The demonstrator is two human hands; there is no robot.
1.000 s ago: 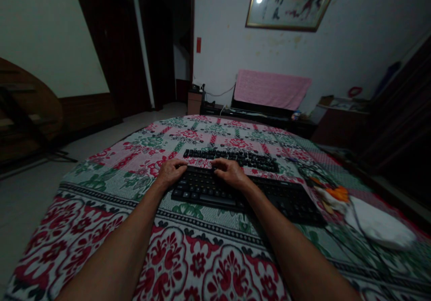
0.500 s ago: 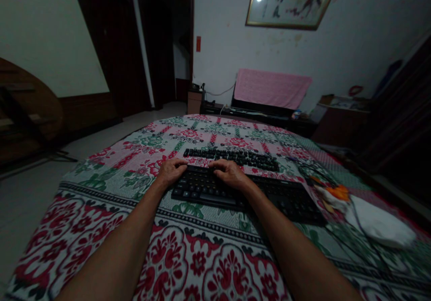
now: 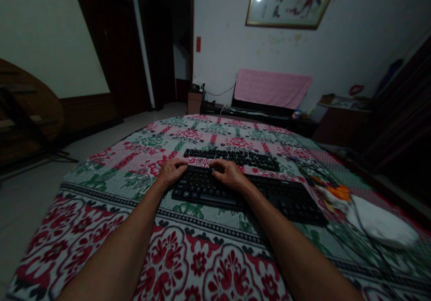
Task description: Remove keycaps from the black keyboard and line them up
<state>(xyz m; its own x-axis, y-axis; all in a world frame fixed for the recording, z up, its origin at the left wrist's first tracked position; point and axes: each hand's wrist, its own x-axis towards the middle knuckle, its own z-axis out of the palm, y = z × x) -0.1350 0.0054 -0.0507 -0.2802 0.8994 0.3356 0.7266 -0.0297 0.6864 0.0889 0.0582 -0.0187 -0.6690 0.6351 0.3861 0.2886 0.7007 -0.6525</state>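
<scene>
A black keyboard [image 3: 286,200] lies across a table covered with a red, green and white flowered cloth [image 3: 188,256]. My left hand [image 3: 171,172] rests on the keyboard's left end with its fingers curled down onto the keys. My right hand [image 3: 229,174] lies over the keys near the middle, fingers bent and apart, holding nothing. A second black keyboard [image 3: 235,157] lies just beyond the first, parallel to it and untouched.
At the right of the table lie a white bundle [image 3: 380,224], an orange object [image 3: 338,193] and dark cables [image 3: 313,172]. Beyond the table stands a low cabinet draped with a pink cloth [image 3: 271,89]. A framed picture [image 3: 289,0] hangs above. Bare floor lies at the left.
Both hands stay on the near keyboard; the right hand's fingers have shifted slightly over the keys. Nothing else has moved.
</scene>
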